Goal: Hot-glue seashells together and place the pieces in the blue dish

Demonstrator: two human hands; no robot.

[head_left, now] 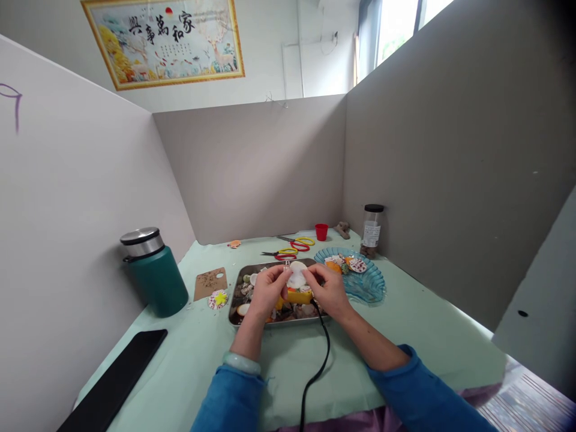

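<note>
Between both hands is a white, rounded shell-like piece, pinched at its two sides above the tray. My left hand closes thumb and fingers on its left edge. On the opposite edge, my right hand grips with thumb and fingertips. Just below the piece sits a yellow device with a black cord running toward the table's front; its kind is partly hidden by my hands. Underneath, a metal tray holds many shells and small decorative pieces.
A blue scalloped plate with shell pieces lies right. Scissors, a red cup and a lidded jar stand behind. At left are a brown board, a speckled disc, a green flask and a black slab.
</note>
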